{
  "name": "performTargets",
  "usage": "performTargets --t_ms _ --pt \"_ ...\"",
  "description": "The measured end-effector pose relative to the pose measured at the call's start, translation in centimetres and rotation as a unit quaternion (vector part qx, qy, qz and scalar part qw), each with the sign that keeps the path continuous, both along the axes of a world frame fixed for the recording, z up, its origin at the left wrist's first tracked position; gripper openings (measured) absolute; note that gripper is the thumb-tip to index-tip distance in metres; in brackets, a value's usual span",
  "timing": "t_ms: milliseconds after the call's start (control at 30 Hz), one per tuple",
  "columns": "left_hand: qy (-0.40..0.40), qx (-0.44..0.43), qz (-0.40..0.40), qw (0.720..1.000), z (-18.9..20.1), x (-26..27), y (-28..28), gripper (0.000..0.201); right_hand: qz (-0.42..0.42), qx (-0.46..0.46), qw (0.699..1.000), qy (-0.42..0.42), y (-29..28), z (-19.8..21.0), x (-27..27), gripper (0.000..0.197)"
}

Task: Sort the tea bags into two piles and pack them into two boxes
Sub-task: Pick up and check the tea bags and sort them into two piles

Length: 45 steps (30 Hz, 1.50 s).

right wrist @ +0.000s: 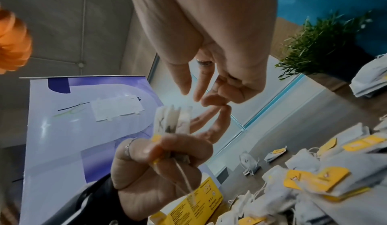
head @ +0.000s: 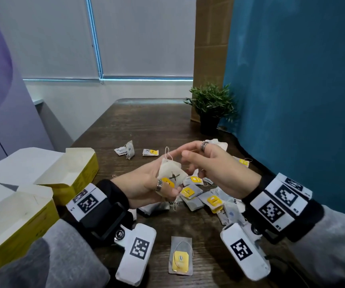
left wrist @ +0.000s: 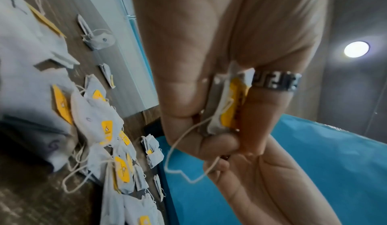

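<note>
Head view: two hands meet above a dark wooden bench (head: 146,125). The left hand (head: 146,183) grips a small stack of tea bags (head: 172,173), thumb pressed over their yellow tags; the top bag is marked with a black X. The right hand (head: 213,169) hovers just beside it, fingers loosely curled and holding nothing that I can make out, its fingertips near a string loop rising from the stack.

Two open yellow boxes (head: 78,169) sit at the left, side by side. A loose heap of tea bags (head: 204,199) lies under the hands, too tangled to count. Apart from it: two bags at the far side, one single bag (head: 181,256) near the front edge, and a few more behind the right hand. One potted plant (head: 211,109) stands at the far right.

Right wrist view shows the stack edge-on as about three bags (right wrist: 173,121), which the head view does not reveal. Left wrist view shows the bags pinched between thumb and ringed finger (left wrist: 274,99), a string dangling.
</note>
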<state>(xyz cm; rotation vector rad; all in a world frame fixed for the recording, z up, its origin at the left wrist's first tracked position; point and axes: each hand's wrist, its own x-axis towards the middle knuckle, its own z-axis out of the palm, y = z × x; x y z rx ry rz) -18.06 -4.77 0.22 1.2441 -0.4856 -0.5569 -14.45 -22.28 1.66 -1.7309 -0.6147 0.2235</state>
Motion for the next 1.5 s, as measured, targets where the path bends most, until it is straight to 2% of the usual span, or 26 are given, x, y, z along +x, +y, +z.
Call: performTargets --t_ms 100,200,300,367,400,467,567,633,667,733,800,833,900,933,1000,1067,1167,1233,1333,1400,1433,1500 --pt "0.016 0.029 0.033 0.999 -0.4 -0.1 0.1 0.109 0.046 -0.047 0.998 -0.005 -0.2 0.0 -0.5 0.011" --pt "0.011 0.066 0.054 0.996 -0.7 -0.4 -0.1 0.111 0.068 -0.066 0.995 -0.005 0.0 0.0 -1.4 0.007" --pt "0.042 0.033 0.093 0.994 -0.6 -0.3 -0.1 0.092 0.019 -0.022 0.999 0.016 0.3 -0.3 -1.4 0.011" --pt "0.051 0.041 0.117 0.991 -0.4 -0.4 0.2 0.068 -0.034 0.061 0.996 0.059 0.4 -0.5 -0.9 0.014" --pt "0.059 0.043 0.134 0.988 -0.3 -0.4 0.4 0.059 -0.057 0.113 0.989 0.08 0.4 -0.4 -0.5 0.014" --pt "0.097 0.025 0.185 0.978 -0.3 0.0 1.0 0.053 -0.106 0.194 0.969 0.109 0.1 -0.1 0.7 0.013" --pt "0.146 -0.004 0.267 0.953 0.1 0.4 2.1 0.034 -0.136 0.233 0.942 0.2 -0.8 0.7 2.7 0.017" --pt "0.143 0.032 0.297 0.944 0.4 0.7 2.6 0.017 -0.105 0.155 0.947 0.26 -1.1 1.1 4.0 0.017" --pt "0.122 0.086 0.312 0.938 0.4 1.1 2.9 0.01 -0.091 0.08 0.959 0.256 -1.1 1.1 4.6 0.02" --pt "0.051 0.241 0.347 0.905 0.2 2.3 3.2 0.011 -0.074 -0.107 0.977 0.171 -0.7 0.8 6.3 0.033" --pt "-0.023 0.402 0.338 0.851 0.0 3.8 3.2 0.01 -0.056 -0.298 0.952 0.043 0.3 0.1 7.5 0.037" --pt "-0.05 0.469 0.315 0.823 -0.1 4.5 3.2 0.011 -0.054 -0.361 0.931 -0.005 1.0 -0.4 8.2 0.031" --pt "-0.074 0.563 0.272 0.777 -0.3 5.9 2.9 0.015 -0.041 -0.425 0.903 -0.049 2.5 -1.4 9.1 0.01" --pt "-0.077 0.591 0.255 0.762 -0.5 6.5 2.8 0.017 -0.023 -0.453 0.888 -0.074 3.3 -1.9 9.6 0.01" --pt "-0.079 0.615 0.239 0.747 -0.5 7.4 2.3 0.017 0.006 -0.488 0.868 -0.095 4.6 -2.6 10.3 0.029" --pt "-0.085 0.629 0.231 0.738 -0.3 8.2 2.1 0.02 0.035 -0.5 0.861 -0.092 5.4 -3.1 10.7 0.037" --pt "-0.098 0.659 0.227 0.71 -0.4 9.2 1.9 0.018 0.049 -0.506 0.856 -0.091 5.8 -3.8 11.7 0.023" --pt "-0.092 0.672 0.231 0.698 -0.7 9.9 2.0 0.012 0.039 -0.492 0.864 -0.096 5.5 -3.9 12.0 0.01" --pt "-0.077 0.675 0.218 0.701 -0.9 10.3 2.1 0.018 -0.003 -0.428 0.899 -0.091 4.2 -3.3 12.3 0.019" --pt "-0.078 0.68 0.211 0.698 -1.0 10.2 2.0 0.026 -0.021 -0.391 0.918 -0.066 3.4 -3.1 12.3 0.011" --pt "-0.085 0.683 0.214 0.693 -1.1 10.1 2.0 0.03 -0.012 -0.393 0.918 -0.057 3.2 -3.0 12.1 0.012" --pt "-0.086 0.696 0.21 0.681 -1.3 10.4 2.0 0.028 0.024 -0.436 0.897 -0.063 3.5 -3.3 12.0 0.028"
